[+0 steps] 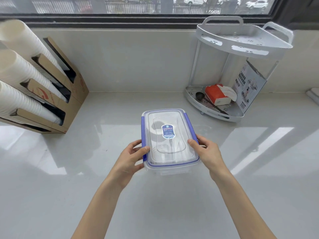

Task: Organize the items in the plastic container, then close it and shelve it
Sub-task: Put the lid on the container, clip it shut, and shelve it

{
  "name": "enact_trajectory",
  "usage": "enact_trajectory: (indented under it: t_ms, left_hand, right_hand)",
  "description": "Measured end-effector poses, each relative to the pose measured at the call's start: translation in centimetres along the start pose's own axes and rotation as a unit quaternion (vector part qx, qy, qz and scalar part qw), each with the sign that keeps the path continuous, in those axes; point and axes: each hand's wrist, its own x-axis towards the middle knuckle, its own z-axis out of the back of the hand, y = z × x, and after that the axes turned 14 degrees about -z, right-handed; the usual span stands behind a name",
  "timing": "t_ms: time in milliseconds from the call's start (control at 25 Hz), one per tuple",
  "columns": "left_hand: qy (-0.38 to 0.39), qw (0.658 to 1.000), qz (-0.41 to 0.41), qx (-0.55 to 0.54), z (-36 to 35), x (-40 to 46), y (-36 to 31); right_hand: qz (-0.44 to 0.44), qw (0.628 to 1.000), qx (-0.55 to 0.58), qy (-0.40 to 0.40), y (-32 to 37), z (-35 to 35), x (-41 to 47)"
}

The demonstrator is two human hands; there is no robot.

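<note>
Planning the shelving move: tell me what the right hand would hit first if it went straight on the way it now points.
The right hand points forward and left, and already grips the container at its blue side clip. Going on, it would press into that wall first. Depth beyond is unclear.

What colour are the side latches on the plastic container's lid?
Blue, on the side latches of the plastic container; head view.

You hold the lidded plastic container (170, 140) over the desk (241, 161), your left hand (128, 156) and right hand (208, 153) each closed on a long side. A white corner shelf (241, 40) stands beyond, right; boxed paper cups (20, 71) stand left.
</note>
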Motion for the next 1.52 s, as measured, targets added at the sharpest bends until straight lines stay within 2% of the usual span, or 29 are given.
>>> enact_trajectory:
  t_ms: [440,680,840,1320,1520]
  left_hand:
    - [0.090,0.989,-0.070,-0.091,-5.5,4.9,-9.2]
    - [0.127,0.979,-0.078,-0.141,-9.1,6.8,-13.6]
    - [0.142,0.974,-0.076,-0.161,-11.8,8.5,-16.0]
    - [0.214,0.965,-0.082,-0.125,-20.7,14.9,-20.4]
    - [0.232,0.960,-0.042,-0.151,-23.6,18.5,-21.3]
  right_hand:
    - [0.137,0.991,0.001,-0.003,12.1,6.4,0.5]
    - [0.173,0.985,-0.007,-0.024,17.3,10.2,1.7]
    - [0.205,0.979,-0.009,-0.007,20.7,12.6,2.5]
    - [0.276,0.950,-0.071,-0.125,29.4,19.3,8.4]
    - [0.271,0.941,-0.126,-0.159,32.0,21.8,11.4]
